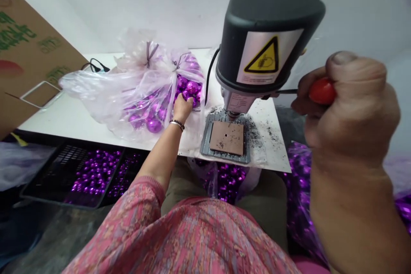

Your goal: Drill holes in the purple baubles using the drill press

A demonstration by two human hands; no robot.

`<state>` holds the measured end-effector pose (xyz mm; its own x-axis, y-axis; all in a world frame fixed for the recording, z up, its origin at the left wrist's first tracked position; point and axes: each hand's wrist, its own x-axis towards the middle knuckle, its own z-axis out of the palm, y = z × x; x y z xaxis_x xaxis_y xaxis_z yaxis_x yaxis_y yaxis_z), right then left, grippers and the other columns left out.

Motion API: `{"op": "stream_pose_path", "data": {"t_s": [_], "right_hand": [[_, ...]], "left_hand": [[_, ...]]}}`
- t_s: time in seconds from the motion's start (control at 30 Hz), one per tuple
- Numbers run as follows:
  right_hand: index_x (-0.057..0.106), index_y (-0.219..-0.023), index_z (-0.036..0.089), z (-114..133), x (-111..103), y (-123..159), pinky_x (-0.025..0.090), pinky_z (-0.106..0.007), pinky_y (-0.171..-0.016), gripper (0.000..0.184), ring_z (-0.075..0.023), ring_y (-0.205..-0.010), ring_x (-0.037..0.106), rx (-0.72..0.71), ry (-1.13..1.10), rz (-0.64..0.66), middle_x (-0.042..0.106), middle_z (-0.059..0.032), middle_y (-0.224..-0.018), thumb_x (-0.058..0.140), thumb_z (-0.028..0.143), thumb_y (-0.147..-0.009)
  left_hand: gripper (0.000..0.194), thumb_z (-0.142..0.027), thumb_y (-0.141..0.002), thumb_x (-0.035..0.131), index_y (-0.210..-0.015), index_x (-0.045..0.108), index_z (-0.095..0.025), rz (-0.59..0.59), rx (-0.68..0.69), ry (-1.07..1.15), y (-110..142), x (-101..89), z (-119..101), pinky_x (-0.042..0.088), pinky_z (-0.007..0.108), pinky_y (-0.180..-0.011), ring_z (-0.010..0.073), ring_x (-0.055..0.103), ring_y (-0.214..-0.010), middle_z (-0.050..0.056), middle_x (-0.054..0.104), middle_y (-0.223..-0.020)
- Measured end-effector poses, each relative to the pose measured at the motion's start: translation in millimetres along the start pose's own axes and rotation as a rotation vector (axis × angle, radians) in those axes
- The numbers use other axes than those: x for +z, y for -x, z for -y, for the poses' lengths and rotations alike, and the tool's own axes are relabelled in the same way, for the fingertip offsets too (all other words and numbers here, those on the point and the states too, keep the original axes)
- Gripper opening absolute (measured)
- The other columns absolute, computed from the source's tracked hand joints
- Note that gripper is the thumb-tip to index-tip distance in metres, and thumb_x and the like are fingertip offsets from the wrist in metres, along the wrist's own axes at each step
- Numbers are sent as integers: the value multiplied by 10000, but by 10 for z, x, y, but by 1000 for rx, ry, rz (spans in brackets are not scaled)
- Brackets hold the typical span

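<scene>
Right hand (349, 111) is clenched round a red-handled screwdriver (322, 91), left hand (183, 109) curled over purple baubles (192, 87) in a plastic bag (96, 87), can't tell if it's gripping, bench drill (266, 38) just beside it.

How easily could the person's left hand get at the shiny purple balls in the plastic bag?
Quite easily, it seems. The left hand is already in the mouth of the clear plastic bag, with its fingers against the purple balls. The bench drill stands beside it, not between them.

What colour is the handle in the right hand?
Red: the head view shows the screwdriver handle gripped in the right hand.
</scene>
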<state>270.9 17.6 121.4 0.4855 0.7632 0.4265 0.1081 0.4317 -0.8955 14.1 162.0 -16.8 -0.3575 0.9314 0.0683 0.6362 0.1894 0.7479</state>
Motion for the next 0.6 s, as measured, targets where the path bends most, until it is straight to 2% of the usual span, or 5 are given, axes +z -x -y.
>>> {"op": "stream_pose_path", "data": {"t_s": [0.17, 0.27, 0.37, 0.5, 0.6], "right_hand": [[545, -654, 128, -54, -54, 64, 340, -187, -504, 458, -8, -528, 471, -130, 15, 67, 476, 34, -573, 598, 479, -942], [552, -684, 133, -82, -66, 80, 366, -216, -539, 457, -22, -548, 480, -174, 38, 69, 483, 28, -584, 580, 492, -964], [547, -697, 141, -90, -71, 89, 367, -244, -555, 473, -37, -557, 464, -192, 50, 78, 463, 22, -579, 595, 533, -956], [524, -676, 153, -101, -66, 95, 338, -271, -555, 480, -48, -542, 429, -222, 46, 122, 433, 10, -561, 562, 528, -972], [506, -713, 167, -112, -43, 88, 323, -281, -545, 418, -58, -523, 429, -200, -26, 111, 438, 14, -565, 573, 501, -957]], "left_hand": [[448, -314, -770, 800, -1145, 629, -139, 86, -53, -35, -161, 192, 84, 489, 524, -1039, 421, 663, -1242, 263, 713, -1249], [492, -265, -729, 795, -1163, 589, -161, 55, 39, 5, -14, 169, 159, 484, 491, -1062, 355, 659, -1211, 202, 696, -1234], [600, -205, -691, 769, -1229, 505, -192, 49, 193, 146, 270, -8, 239, 526, 407, -989, 242, 659, -1077, 114, 652, -1180], [673, -253, -655, 813, -1231, 466, -237, 248, 361, 250, 785, -383, 326, 552, 338, -864, 176, 631, -940, 50, 602, -1114], [603, -432, -786, 772, -1301, 508, -262, 533, 367, 335, 1141, -536, 363, 566, 320, -840, 186, 634, -965, 75, 623, -1172]]}}
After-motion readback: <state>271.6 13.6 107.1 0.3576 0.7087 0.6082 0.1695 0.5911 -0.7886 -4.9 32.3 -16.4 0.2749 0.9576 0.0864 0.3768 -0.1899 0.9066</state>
